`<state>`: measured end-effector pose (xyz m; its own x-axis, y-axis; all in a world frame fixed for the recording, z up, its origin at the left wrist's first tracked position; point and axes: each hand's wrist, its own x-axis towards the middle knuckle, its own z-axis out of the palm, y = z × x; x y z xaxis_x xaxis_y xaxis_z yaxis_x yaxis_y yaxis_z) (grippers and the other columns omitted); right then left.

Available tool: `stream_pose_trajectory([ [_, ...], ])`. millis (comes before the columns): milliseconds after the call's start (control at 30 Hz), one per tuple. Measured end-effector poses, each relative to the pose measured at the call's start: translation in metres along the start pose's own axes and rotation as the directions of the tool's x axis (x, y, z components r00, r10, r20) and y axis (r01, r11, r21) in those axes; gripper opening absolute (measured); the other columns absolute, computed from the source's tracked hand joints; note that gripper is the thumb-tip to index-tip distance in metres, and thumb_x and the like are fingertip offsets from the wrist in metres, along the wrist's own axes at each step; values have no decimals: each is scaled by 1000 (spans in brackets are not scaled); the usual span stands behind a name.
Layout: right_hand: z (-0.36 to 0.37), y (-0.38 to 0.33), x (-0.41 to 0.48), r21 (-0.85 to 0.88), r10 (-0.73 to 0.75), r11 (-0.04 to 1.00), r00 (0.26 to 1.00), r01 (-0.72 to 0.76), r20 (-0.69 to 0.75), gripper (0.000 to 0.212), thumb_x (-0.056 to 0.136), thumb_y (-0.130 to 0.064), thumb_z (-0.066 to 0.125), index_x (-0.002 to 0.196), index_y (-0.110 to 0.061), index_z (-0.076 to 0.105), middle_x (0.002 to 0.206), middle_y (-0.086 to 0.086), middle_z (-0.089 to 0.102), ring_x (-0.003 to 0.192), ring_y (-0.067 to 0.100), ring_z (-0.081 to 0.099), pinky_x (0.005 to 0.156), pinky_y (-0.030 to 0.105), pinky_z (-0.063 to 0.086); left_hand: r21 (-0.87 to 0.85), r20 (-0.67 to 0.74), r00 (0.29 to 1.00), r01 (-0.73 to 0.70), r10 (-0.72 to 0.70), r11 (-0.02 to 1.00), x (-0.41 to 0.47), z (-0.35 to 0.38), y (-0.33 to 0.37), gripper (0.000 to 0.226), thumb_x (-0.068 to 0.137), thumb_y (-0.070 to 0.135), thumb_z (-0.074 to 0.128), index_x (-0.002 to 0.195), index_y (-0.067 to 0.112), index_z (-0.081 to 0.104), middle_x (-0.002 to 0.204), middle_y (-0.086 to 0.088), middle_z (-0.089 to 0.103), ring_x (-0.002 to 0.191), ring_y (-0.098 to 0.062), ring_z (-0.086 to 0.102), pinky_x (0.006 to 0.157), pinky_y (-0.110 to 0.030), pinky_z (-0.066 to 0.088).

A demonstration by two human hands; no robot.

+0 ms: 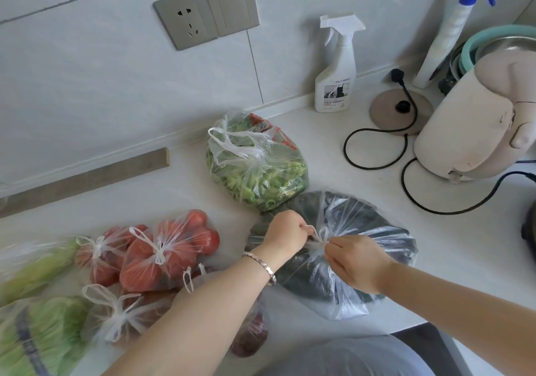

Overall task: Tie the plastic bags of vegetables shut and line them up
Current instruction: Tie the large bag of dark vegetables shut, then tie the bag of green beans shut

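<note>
A clear bag of dark green vegetables (359,221) lies on the white counter (333,149) in front of me. My left hand (285,235) and my right hand (355,262) each pinch one of its handles, pulled together into a knot at the bag's top middle. Behind it stands a bag of green peppers (261,172), its handles loose and untied. To the left lie knotted bags: tomatoes (171,251), a second red bag (101,256), a brownish bag (124,314), and green vegetables (37,335). A purple-red bag (251,338) is partly hidden under my left forearm.
A white spray bottle (336,68) stands against the wall. A cream kettle (475,123), its round base (400,111) and a looping black cord (374,149) fill the right side. The counter's front edge (412,327) runs near my right forearm. A wall socket (185,18) sits above.
</note>
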<state>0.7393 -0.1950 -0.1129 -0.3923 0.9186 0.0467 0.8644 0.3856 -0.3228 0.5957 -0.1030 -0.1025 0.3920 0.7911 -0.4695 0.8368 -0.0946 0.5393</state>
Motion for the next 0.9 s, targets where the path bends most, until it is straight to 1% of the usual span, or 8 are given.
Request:
stream_pose_trajectory([
  [167, -46, 10, 46, 172, 215, 942, 912, -288, 348, 26, 95, -37, 35, 83, -22, 53, 66, -11, 47, 70, 15, 50, 67, 28, 42, 9, -11, 987, -160, 160, 987, 4, -55, 1, 24, 90, 28, 56, 89, 8, 67, 92, -3, 62, 80, -19, 59, 73, -30, 48],
  [267, -77, 16, 95, 306, 350, 874, 926, -377, 142, 22, 90, -38, 48, 96, -19, 58, 69, -8, 51, 65, 15, 48, 64, 26, 39, 80, -461, 844, -269, 275, 960, 17, -101, -8, 19, 89, 11, 53, 105, 6, 63, 110, -8, 57, 98, -21, 56, 88, -28, 46],
  [333, -85, 13, 128, 330, 382, 873, 924, -359, -3, 31, 86, -38, 56, 110, -19, 54, 88, -2, 55, 75, 16, 50, 70, 30, 43, 29, -724, 669, -214, 168, 976, 25, -121, -17, 35, 83, -1, 52, 117, 7, 56, 121, -14, 48, 113, -26, 47, 96, -31, 41],
  [400, -83, 6, 161, 261, 343, 918, 927, -297, -152, 51, 80, -41, 63, 121, -15, 48, 108, 6, 53, 95, 22, 51, 86, 37, 45, -85, -792, 611, -113, 2, 990, 38, -141, -27, 52, 79, -4, 53, 129, 7, 44, 133, -18, 37, 125, -32, 35, 106, -38, 31],
  [567, -56, -14, 220, -54, 293, 955, 956, -293, -6, 63, 76, -47, 61, 128, -15, 43, 135, 13, 34, 124, 33, 33, 107, 46, 25, 252, -384, 915, -22, 121, 968, 70, -170, -56, 81, 77, 5, 60, 145, 24, 19, 155, 1, 16, 140, -26, 18, 109, -38, 24],
  [667, -50, -13, 229, -111, 287, 955, 953, -276, 99, 35, 88, -34, 47, 115, -13, 56, 132, 8, 39, 126, 27, 30, 112, 42, 16, 659, -27, 984, -113, 173, 744, 81, -177, -68, 83, 82, 4, 56, 145, 35, 13, 157, 6, -2, 145, -23, 1, 115, -40, 14],
  [767, -50, -4, 217, 255, 201, 947, 980, -195, 4, 35, 90, -28, 35, 93, -7, 63, 95, 2, 56, 96, 19, 48, 98, 31, 33, 862, 32, 982, -120, 185, 492, 91, -182, -68, 64, 87, 3, 51, 141, 28, 28, 156, 1, -17, 143, -27, -16, 116, -45, -3],
  [900, -70, 8, 201, 849, 542, 439, 840, -293, 10, 39, 98, -30, 37, 91, -11, 70, 73, -2, 58, 57, 0, 48, 55, 13, 34, 729, -153, 934, -114, 323, 675, 102, -193, -64, 28, 95, 23, 42, 119, 13, 53, 152, -7, 25, 143, -27, 16, 114, -39, 12],
])
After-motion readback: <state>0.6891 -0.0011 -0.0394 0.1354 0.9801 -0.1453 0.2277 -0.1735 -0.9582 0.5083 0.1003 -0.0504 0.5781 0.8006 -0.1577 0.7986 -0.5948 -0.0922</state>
